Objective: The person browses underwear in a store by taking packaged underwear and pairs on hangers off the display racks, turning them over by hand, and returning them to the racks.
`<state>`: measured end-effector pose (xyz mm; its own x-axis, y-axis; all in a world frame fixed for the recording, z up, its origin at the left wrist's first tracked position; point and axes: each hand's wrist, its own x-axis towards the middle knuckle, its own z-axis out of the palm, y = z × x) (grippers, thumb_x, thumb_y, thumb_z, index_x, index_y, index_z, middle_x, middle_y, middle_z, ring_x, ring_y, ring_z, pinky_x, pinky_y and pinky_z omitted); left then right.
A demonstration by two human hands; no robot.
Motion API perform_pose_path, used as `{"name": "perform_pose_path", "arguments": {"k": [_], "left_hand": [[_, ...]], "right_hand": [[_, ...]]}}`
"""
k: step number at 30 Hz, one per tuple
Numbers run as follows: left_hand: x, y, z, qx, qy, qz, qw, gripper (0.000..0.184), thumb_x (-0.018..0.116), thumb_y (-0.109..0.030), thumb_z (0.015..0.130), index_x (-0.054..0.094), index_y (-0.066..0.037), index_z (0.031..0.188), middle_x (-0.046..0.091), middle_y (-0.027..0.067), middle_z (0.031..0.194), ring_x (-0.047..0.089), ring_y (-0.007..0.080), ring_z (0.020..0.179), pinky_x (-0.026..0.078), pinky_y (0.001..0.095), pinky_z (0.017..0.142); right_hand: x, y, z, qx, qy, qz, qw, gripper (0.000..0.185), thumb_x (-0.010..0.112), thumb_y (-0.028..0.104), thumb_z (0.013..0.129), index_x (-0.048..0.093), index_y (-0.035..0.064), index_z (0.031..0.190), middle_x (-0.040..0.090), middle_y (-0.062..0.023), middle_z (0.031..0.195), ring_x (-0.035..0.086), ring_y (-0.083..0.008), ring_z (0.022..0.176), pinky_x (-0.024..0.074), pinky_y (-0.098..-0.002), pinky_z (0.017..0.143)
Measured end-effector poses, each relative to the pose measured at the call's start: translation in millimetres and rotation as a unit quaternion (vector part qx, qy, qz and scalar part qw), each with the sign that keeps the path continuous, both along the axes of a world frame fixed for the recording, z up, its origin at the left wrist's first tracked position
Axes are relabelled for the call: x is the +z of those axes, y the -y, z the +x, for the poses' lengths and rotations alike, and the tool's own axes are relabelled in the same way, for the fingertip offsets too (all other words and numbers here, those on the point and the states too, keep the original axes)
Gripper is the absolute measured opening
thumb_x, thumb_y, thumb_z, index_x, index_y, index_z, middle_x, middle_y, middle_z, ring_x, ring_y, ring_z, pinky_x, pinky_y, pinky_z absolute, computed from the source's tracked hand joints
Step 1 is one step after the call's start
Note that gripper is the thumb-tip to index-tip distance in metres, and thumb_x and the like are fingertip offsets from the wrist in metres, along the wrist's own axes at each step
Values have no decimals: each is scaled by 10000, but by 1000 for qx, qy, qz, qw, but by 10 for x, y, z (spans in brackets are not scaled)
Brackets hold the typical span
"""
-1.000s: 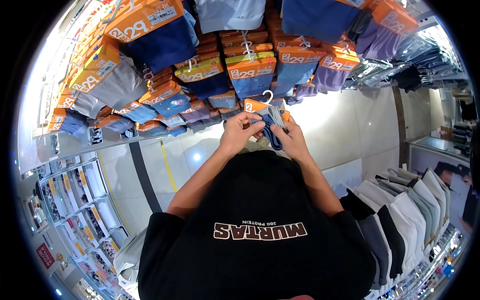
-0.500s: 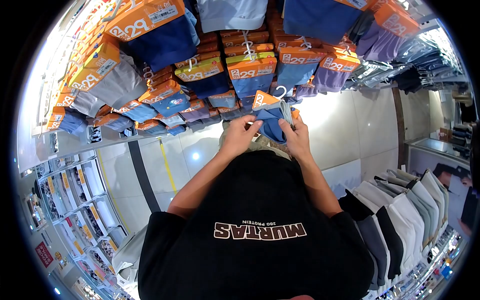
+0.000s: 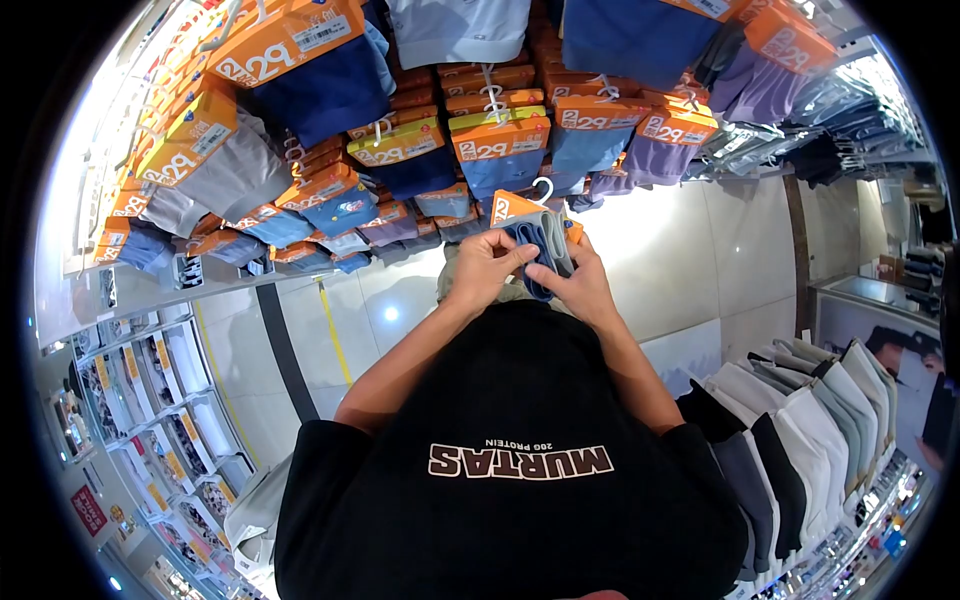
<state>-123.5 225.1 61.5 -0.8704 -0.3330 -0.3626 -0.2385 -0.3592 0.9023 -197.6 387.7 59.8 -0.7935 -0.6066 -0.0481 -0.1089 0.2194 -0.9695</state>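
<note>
Clock used: dial centred on the folded garment, 12 toward the display.
Folded garment [image 3: 527, 236]: held between the two hands, in front of the hanging packs [image 3: 500, 146]; blue cloth bunched in loops, with grey layers [image 3: 557, 233] at 3 o'clock.
Orange card [image 3: 508, 206]: at 11 o'clock, part covered by the cloth.
White hook [image 3: 542, 187]: at 12 o'clock, upright and bare of any rail.
Left hand [image 3: 484, 266]: at 8 o'clock, thumb and forefinger pinching the blue cloth; the other fingers curl in and are partly hidden.
Right hand [image 3: 582, 284]: at 4 o'clock, thumb laid across the lower blue folds, fingers wrapped behind the grey side, so it grasps the stack; their exact contact I cannot tell.
Likely feel: light, soft and limp, hard to break; the layers probably slide over one another, while card and hook look stiffer.
Best hold: the hook's base or the card's upper edge for carrying; for the cloth, a pinch through all layers at 3 o'clock, since one loop alone would probably pull loose.
Black T-shirt [image 3: 510, 400]: at 6 o'clock.
Hanging tops [image 3: 800, 425]: at 4 o'clock, well apart.
</note>
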Motion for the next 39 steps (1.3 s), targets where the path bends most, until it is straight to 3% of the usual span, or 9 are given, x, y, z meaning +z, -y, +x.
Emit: {"name": "perform_pose_path", "arguments": {"k": [5,13,16,18,19,21,25,32,39], "left_hand": [[2,9,5,-21,-3,-24,999,234,754,-92,879,567,-68,740,598,-20,716,522,40,646,435,215,584],[-20,123,38,37,-15,-74,996,242,651,-62,881,497,-77,695,484,-50,651,421,29,606,383,220,545],[14,70,86,47,2,-44,998,220,615,-57,884,492,-72,702,479,-47,663,417,32,616,386,224,554],[-81,78,88,70,-8,-51,996,213,607,-69,894,492,-66,716,495,-42,680,436,33,633,395,223,558],[-84,121,64,76,-21,-74,994,106,581,-71,909,542,-45,814,519,-34,735,480,40,667,427,221,583],[-36,84,67,121,20,50,991,115,515,-81,955,591,-23,1020,550,-22,819,524,60,696,508,246,660],[-220,178,144,66,29,130,989,223,406,-56,996,578,-14,1131,648,61,951,653,136,795,563,295,741],[-92,93,226,9,15,123,992,173,455,-98,1022,594,-16,1086,678,108,988,693,190,803,564,300,721],[-104,110,305,26,56,103,993,183,445,-73,1010,581,4,1106,676,130,1006,696,217,815,578,318,720]], "right_hand": [[136,25,38,-1,-52,-1,999,412,792,229,796,693,5,1128,588,-175,1135,610,-282,1034,483,-368,889],[136,59,-9,-85,112,-25,990,239,690,156,885,699,-53,1000,654,-72,955,606,-128,766,488,-278,684],[92,40,5,-81,137,10,987,277,688,206,903,699,-50,1009,633,-86,968,592,-146,811,478,-298,696],[-32,31,6,-86,38,-23,995,311,674,239,920,695,-58,1010,596,-96,979,573,-172,894,466,-316,756],[-11,38,-17,-80,76,-25,994,317,659,241,931,692,-62,1016,565,-107,988,558,-203,975,452,-314,831],[74,49,-96,-105,51,-108,987,259,646,203,938,710,-38,1010,581,-109,1030,573,-208,996,454,-308,866],[505,87,-486,-103,-32,-129,986,205,635,148,943,728,-23,1004,597,-107,1080,581,-195,1035,464,-309,881],[1446,637,-1039,-35,-127,-274,953,130,646,-30,883,728,-24,984,602,-81,1044,627,-159,962,488,-251,827],[1944,1249,-1484,-10,-173,-311,934,131,674,-3,858,745,18,965,601,-34,1023,596,-97,853,460,-213,751]]}}
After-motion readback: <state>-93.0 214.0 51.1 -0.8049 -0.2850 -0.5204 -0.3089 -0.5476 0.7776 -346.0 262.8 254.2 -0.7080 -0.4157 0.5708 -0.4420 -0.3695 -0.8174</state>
